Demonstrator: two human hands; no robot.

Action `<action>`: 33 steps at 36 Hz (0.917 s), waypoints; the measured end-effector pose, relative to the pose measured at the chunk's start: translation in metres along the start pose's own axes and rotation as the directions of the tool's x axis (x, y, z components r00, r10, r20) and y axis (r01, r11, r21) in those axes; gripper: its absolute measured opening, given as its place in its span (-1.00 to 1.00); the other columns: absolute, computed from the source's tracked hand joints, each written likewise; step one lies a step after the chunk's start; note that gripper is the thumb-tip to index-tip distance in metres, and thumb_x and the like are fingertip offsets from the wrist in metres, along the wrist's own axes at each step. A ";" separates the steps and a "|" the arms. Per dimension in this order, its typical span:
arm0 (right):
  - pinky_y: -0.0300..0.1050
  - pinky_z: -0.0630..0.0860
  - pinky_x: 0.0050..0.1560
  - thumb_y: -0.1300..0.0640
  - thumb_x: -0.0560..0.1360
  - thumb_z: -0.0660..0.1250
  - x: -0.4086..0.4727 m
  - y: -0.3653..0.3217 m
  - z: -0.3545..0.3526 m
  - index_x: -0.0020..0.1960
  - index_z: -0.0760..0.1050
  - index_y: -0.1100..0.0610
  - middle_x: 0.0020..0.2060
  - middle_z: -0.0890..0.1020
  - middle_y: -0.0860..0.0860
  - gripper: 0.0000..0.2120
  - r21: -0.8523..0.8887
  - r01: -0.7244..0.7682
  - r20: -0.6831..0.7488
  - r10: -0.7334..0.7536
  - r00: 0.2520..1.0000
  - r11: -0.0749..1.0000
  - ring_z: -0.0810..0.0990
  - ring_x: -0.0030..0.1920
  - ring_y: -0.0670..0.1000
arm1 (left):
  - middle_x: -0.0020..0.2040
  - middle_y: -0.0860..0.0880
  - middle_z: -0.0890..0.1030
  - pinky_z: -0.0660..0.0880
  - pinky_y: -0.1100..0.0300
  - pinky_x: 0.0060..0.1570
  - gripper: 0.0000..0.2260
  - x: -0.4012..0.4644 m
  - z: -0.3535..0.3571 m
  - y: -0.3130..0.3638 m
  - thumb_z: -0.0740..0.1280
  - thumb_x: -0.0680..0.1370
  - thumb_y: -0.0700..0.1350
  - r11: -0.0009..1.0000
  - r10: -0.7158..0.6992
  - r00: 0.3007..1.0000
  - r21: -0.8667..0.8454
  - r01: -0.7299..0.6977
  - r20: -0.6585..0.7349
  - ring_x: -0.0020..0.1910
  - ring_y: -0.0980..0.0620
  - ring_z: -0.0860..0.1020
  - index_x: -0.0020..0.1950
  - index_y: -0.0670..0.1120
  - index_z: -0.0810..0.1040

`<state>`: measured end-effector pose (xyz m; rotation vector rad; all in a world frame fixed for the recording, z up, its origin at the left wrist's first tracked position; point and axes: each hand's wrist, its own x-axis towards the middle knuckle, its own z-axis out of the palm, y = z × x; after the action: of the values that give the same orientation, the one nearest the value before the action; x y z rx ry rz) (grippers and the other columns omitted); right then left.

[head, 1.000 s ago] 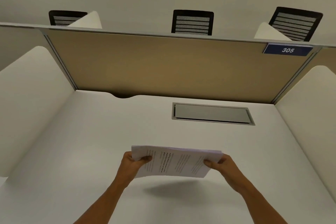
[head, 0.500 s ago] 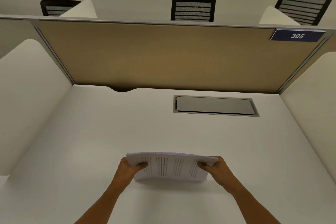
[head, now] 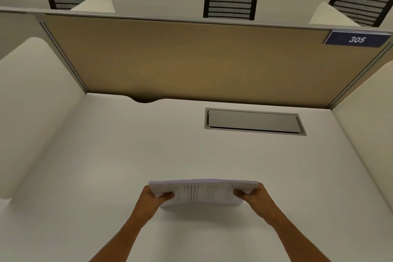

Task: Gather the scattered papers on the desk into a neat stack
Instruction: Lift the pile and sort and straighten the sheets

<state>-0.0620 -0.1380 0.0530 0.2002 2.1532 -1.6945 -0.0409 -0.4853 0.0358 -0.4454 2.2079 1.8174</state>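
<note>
So the stack of papers [head: 204, 192] has come down a lot in the last second. 1 second back it was held up off the counter [head: 106, 166] with a clear shadow underneath; now the lower edge looks like it's touching or just about touching the surface, with the sheets stood up on edge and bowed a little in the middle. Looks to me like the tapping-to-square-up step, which would put the job nearly at its end, since I can't see a single loose sheet anywhere else on the counter.

Left hand [head: 154, 199] has its fingers clamped on the left end of the stack, thumb on the printed side. Right hand [head: 254, 197] does the same on the right end. Both closed on the paper, neither one loose.

The top edges look pretty well lined up from here, though there's a slight fan at the left corner, so maybe 1 or 2 more taps before laying it flat. That's a guess.

Around it: a grey cable hatch [head: 254, 121] set into the counter further back, well apart from the stack. Tan partition [head: 191, 61] behind, with a blue 305 sign [head: 357, 38] at the top right, white side dividers, and 3 black mesh chairs [head: 230, 3] beyond. Nothing stands in the way of setting the stack down.
</note>
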 end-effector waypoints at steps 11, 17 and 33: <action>-0.35 0.58 -0.05 0.18 0.53 0.46 -0.001 0.003 -0.002 0.10 0.70 -0.01 -0.03 0.77 -0.08 -0.81 -0.012 0.003 -0.024 -0.003 1.000 1.000 0.72 0.03 -0.11 | -0.12 0.05 0.76 0.58 0.38 -0.21 -0.71 -0.004 0.001 0.002 0.53 0.41 -0.27 0.999 0.031 0.999 -0.022 -0.032 -0.031 -0.11 0.14 0.70 -0.11 0.15 0.74; -0.40 0.58 -0.08 0.22 0.52 0.46 -0.005 0.008 0.006 0.10 0.65 -0.12 -0.02 0.76 -0.17 -0.73 0.000 -0.026 -0.020 0.026 0.999 1.000 0.71 0.03 -0.17 | -0.10 0.05 0.75 0.58 0.37 -0.20 -0.76 -0.007 0.004 -0.003 0.50 0.44 -0.28 1.000 0.025 1.000 0.009 -0.025 -0.012 -0.06 0.09 0.69 0.01 0.03 0.70; -0.43 0.57 -0.10 0.26 0.53 0.45 -0.011 0.010 0.010 0.09 0.64 -0.14 -0.04 0.76 -0.18 -0.69 0.010 -0.054 -0.004 0.054 0.999 0.998 0.70 -0.01 -0.23 | -0.07 0.13 0.74 0.57 0.42 -0.19 -0.70 -0.014 0.006 -0.014 0.50 0.45 -0.26 1.000 -0.002 1.000 0.015 0.003 -0.025 -0.01 0.15 0.67 0.03 0.13 0.67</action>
<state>-0.0467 -0.1434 0.0466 0.2635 2.1234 -1.6766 -0.0226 -0.4808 0.0277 -0.4707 2.2349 1.8027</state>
